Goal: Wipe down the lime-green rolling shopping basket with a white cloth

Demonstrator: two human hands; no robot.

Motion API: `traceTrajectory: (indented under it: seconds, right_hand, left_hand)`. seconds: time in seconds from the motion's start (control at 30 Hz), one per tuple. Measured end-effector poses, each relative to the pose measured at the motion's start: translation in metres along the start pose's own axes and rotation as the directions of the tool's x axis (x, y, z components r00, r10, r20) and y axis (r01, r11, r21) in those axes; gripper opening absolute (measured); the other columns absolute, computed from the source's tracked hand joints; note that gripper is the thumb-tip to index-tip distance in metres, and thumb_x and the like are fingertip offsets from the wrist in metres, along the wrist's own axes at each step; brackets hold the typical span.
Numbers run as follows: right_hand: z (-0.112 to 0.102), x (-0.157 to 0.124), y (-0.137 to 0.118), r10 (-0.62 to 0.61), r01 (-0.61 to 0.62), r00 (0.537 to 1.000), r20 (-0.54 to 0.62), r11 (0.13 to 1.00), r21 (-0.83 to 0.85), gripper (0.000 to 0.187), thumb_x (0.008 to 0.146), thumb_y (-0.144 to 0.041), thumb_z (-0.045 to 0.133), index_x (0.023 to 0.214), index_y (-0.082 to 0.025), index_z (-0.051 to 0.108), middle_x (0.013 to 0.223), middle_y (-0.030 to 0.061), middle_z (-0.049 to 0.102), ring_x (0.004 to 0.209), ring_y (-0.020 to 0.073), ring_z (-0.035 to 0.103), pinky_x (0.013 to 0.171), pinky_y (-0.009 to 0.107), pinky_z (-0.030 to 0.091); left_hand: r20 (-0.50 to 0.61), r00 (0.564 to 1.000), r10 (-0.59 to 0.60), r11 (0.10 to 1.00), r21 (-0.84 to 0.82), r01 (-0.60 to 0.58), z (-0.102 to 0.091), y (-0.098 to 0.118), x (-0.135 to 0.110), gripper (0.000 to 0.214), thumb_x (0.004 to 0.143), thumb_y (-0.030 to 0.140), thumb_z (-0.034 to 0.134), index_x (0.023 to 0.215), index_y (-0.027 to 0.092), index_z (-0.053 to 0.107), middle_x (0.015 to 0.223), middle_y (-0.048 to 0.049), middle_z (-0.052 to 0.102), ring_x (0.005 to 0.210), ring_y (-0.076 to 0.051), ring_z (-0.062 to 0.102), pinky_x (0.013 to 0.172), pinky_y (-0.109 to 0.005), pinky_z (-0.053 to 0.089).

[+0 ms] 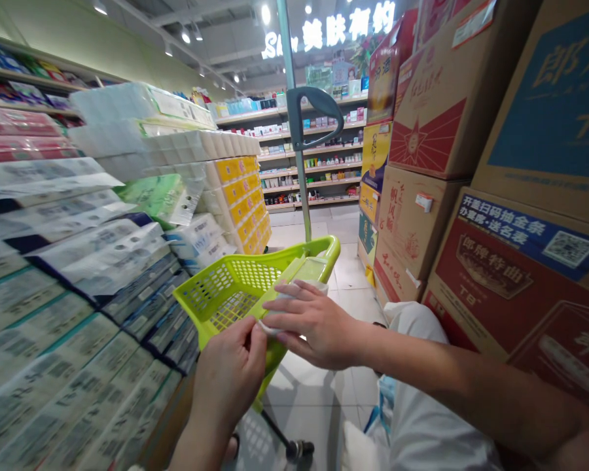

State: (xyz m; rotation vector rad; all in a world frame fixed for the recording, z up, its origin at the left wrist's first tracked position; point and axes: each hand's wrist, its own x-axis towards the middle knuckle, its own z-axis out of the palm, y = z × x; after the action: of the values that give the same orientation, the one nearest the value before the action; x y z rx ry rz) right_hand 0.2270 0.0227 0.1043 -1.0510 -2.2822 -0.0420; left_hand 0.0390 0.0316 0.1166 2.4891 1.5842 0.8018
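Both hands close on one small white packet (318, 285) over the lime-green perforated plastic basket (226, 288): left hand (230, 373) pinching its edge, right hand (314, 324) clasping it from above.

Hands: two, left hand (230, 373) and right hand (314, 324), both on the same item.
White packet (285, 294): one.
Green plastic basket (235, 281): one, with one grey pull handle (319, 108) and one wheel (294, 450) in view.
Cardboard boxes (436, 98), stacked at the right: about ten, several cut off by the frame edge.
Green-wrapped tissue pack (160, 196): one.
Paper-roll packs (53, 314) at the left: too many and too blurred to count.
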Motion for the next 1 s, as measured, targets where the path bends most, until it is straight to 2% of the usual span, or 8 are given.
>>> traceTrajectory:
  seconds: [0.07,0.2,0.3,0.43,0.5,0.57,0.77,1.0]
  right_hand:
    - [-0.002,0.004,0.007,0.019,-0.018,1.000,0.006,1.000,-0.008,0.032,0.097,-0.037,0.044,0.122,-0.030,0.061,0.136,-0.0007,0.057,0.135,0.0194,0.040,0.116,0.042,0.021]
    - [-0.009,0.020,0.052,0.271,-0.272,0.962,-0.026,0.961,-0.049,0.035,0.098,-0.037,0.040,0.123,-0.027,0.062,0.139,0.0051,0.054,0.135,0.0240,0.041,0.113,0.048,0.027]
    - [-0.010,0.024,0.062,0.353,-0.356,0.934,-0.050,0.932,-0.072,0.035,0.098,-0.036,0.041,0.123,-0.025,0.063,0.139,0.0072,0.053,0.136,0.0262,0.040,0.112,0.050,0.028]
    - [-0.004,0.015,0.023,0.125,-0.124,0.992,0.005,0.991,-0.045,0.032,0.097,-0.035,0.045,0.124,-0.031,0.061,0.136,0.0002,0.057,0.136,0.0229,0.038,0.115,0.047,0.024]
    - [-0.003,0.012,0.008,0.020,-0.019,0.999,0.041,1.000,-0.021,0.031,0.096,-0.035,0.046,0.123,-0.032,0.061,0.135,-0.0021,0.058,0.135,0.0210,0.040,0.115,0.044,0.024]
    - [-0.006,0.016,0.011,0.022,-0.021,0.998,0.062,1.000,-0.016,0.031,0.097,-0.036,0.045,0.122,-0.031,0.062,0.136,-0.0015,0.057,0.135,0.0213,0.041,0.114,0.045,0.025]
    - [-0.020,0.043,0.060,0.234,-0.224,0.964,0.128,0.971,-0.089,0.036,0.099,-0.034,0.039,0.112,-0.020,0.069,0.128,0.0079,0.062,0.127,0.0260,0.050,0.107,0.046,0.036]
    - [-0.010,0.040,0.016,0.000,0.008,0.988,0.156,0.999,-0.054,0.027,0.095,-0.033,0.048,0.111,-0.026,0.068,0.124,0.0005,0.065,0.119,0.0208,0.054,0.105,0.039,0.036]
  left_hand:
    - [-0.009,1.000,-0.001,1.000,0.010,0.001,0.000,0.001,0.000,0.036,0.088,0.037,0.031,0.061,0.021,0.048,0.058,-0.0001,0.058,0.056,-0.014,0.053,0.054,-0.025,0.030]
    - [-0.027,1.000,-0.005,0.999,0.035,0.006,0.000,0.002,0.000,0.035,0.087,0.036,0.031,0.056,0.022,0.042,0.054,0.0002,0.054,0.053,-0.013,0.051,0.052,-0.025,0.029]
    - [-0.036,0.999,-0.006,1.000,0.028,0.007,0.000,0.004,0.002,0.035,0.086,0.036,0.031,0.055,0.022,0.042,0.052,0.0002,0.053,0.052,-0.013,0.050,0.052,-0.025,0.029]
    - [-0.028,1.000,-0.013,1.000,0.005,0.014,-0.001,0.004,0.003,0.035,0.085,0.036,0.031,0.057,0.022,0.046,0.054,-0.0003,0.055,0.053,-0.014,0.052,0.053,-0.025,0.030]
    - [-0.017,1.000,-0.013,1.000,-0.009,0.013,-0.001,0.004,0.002,0.035,0.086,0.036,0.031,0.059,0.021,0.049,0.056,-0.0006,0.057,0.055,-0.014,0.053,0.053,-0.025,0.031]
    - [-0.015,1.000,-0.013,1.000,0.002,0.013,-0.001,0.004,0.001,0.034,0.086,0.035,0.032,0.059,0.021,0.049,0.056,-0.0008,0.058,0.055,-0.014,0.053,0.054,-0.025,0.031]
    - [-0.020,1.000,0.007,0.999,0.048,-0.006,0.000,0.003,0.001,0.034,0.087,0.033,0.032,0.057,0.021,0.043,0.056,-0.0003,0.056,0.053,-0.013,0.050,0.052,-0.025,0.028]
    - [-0.012,1.000,0.013,0.999,0.036,-0.012,0.000,0.002,0.001,0.032,0.087,0.032,0.032,0.061,0.021,0.048,0.058,-0.0004,0.057,0.056,-0.014,0.052,0.054,-0.025,0.030]
